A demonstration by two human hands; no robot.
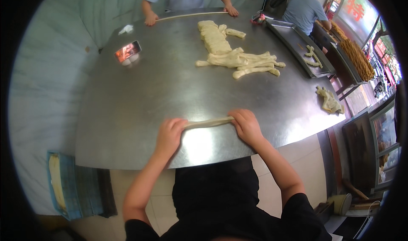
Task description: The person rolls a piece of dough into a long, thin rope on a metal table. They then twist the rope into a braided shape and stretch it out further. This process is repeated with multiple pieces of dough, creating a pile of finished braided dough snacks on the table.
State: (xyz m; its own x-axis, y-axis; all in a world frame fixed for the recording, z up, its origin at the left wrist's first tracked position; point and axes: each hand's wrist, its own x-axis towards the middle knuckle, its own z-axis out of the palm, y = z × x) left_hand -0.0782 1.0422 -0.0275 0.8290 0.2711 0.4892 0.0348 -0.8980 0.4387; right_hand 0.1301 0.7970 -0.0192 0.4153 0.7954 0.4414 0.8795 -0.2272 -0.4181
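Note:
A short strip of pale dough (208,123) stretches between my two hands over the near part of the steel table (143,97). Its left end is in my left hand (170,134), its right end between the thumb and fingers of my right hand (246,124). Beyond them lies a heap of dough strips (226,58), with a thick row of dough pieces (213,38) joined to its far side. One short dough piece (236,33) lies beside that row.
Across the table a person's hands (151,18) hold a long dough strand (191,15). A phone (127,51) leans on round white objects at the left. At the right are a metal tray (296,46) with twisted dough, a crumpled glove (330,100) and another person (304,9) beside brown twists.

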